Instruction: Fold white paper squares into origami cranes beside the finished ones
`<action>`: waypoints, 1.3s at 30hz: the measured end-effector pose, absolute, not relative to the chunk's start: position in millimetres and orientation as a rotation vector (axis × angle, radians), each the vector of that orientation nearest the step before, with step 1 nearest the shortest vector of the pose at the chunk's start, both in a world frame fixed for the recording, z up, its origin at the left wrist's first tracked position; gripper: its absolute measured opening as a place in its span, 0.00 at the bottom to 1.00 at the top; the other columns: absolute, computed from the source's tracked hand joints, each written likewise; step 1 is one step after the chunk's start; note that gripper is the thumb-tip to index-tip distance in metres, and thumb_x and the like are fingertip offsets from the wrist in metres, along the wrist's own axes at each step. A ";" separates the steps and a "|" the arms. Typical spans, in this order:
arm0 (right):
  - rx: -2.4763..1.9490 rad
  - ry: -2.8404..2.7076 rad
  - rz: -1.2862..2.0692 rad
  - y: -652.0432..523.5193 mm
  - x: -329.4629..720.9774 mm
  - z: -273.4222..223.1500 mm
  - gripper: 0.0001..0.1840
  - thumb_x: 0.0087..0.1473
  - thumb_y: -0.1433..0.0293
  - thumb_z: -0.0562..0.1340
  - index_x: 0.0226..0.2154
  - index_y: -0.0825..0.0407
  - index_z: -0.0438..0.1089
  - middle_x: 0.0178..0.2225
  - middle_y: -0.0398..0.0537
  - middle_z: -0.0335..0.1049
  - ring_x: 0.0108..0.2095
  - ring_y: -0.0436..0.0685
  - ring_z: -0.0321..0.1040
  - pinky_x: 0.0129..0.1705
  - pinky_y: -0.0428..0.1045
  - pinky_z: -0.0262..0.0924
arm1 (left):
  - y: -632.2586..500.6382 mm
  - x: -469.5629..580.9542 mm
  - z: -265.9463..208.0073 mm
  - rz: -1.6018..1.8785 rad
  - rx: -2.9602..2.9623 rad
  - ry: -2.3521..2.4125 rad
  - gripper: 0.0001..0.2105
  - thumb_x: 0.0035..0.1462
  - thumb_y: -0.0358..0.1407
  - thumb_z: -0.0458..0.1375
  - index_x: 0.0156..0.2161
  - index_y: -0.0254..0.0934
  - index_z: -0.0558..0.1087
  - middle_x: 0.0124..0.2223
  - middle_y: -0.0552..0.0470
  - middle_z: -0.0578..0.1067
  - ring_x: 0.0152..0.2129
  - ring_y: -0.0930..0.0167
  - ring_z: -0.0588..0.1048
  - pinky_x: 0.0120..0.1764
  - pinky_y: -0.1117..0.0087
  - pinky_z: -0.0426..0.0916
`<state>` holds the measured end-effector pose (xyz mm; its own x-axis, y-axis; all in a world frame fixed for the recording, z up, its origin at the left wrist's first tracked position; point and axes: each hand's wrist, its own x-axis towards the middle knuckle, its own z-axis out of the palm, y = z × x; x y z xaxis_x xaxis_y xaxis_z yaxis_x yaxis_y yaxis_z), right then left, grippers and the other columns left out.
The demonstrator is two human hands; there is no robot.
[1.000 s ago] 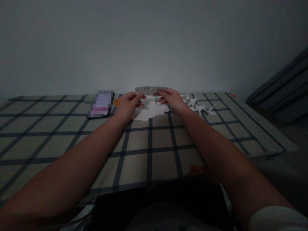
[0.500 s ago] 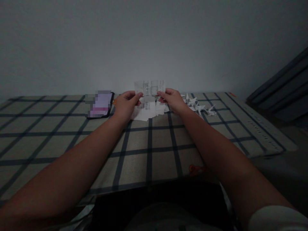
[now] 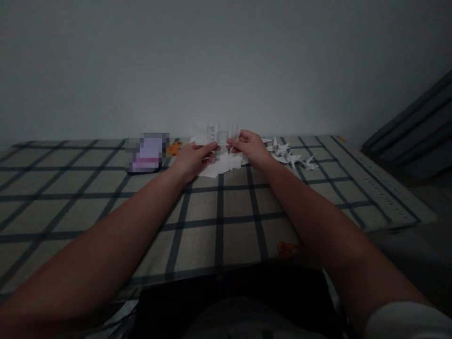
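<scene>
Between my hands a thin sheet of paper (image 3: 221,133) with dark print stands raised, its upper part blurred. My left hand (image 3: 193,159) pinches its lower left part between thumb and fingers. On the other side, my right hand (image 3: 250,147) grips the right edge with thumb and fingertips. Below the sheet, a stack of white paper pieces (image 3: 226,165) lies spread on the checked cloth, partly hidden by my left hand. Several folded white paper cranes (image 3: 290,156) sit in a cluster just right of my right hand.
A phone (image 3: 146,155) with a blurred-out screen lies to the left. Beside it is a small orange object (image 3: 175,148). Another orange item (image 3: 287,248) lies by the cloth's near edge, partly behind my right forearm. A pale wall (image 3: 226,61) rises behind the table's checked cloth (image 3: 88,183).
My left hand has moved right and slightly down, closer to my right hand. The held sheet has shifted and now looks narrower. More of the orange object by the phone shows.
</scene>
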<state>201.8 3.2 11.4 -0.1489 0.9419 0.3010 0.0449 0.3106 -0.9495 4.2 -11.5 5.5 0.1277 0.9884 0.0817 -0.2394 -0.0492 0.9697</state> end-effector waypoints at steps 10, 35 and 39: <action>-0.933 -1.460 1.160 0.9 198.0 12.9 0.23 0.52 0.61 0.70 0.48 0.48 0.67 0.35 0.42 0.76 0.27 0.47 0.69 0.30 0.43 0.66 | -14.0 5.6 8.7 1.334 1.104 0.844 0.14 0.42 0.38 0.75 0.33 0.34 0.80 0.30 0.51 0.78 0.20 0.80 0.68 0.24 0.79 0.62; -0.973 -1.465 1.147 -1.9 197.3 15.2 0.08 0.53 0.67 0.71 0.28 0.54 0.75 0.27 0.44 0.76 0.26 0.47 0.69 0.31 0.44 0.64 | -16.8 4.0 8.7 1.371 1.278 0.973 0.19 0.41 0.47 0.75 0.32 0.33 0.81 0.28 0.50 0.79 0.21 0.76 0.69 0.25 0.74 0.63; -0.958 -1.429 1.184 -2.7 196.9 16.7 0.09 0.56 0.66 0.69 0.28 0.54 0.74 0.28 0.45 0.77 0.26 0.46 0.68 0.33 0.43 0.64 | -13.4 2.0 10.7 1.366 1.289 0.971 0.18 0.43 0.47 0.74 0.29 0.32 0.79 0.22 0.54 0.72 0.19 0.78 0.64 0.22 0.76 0.56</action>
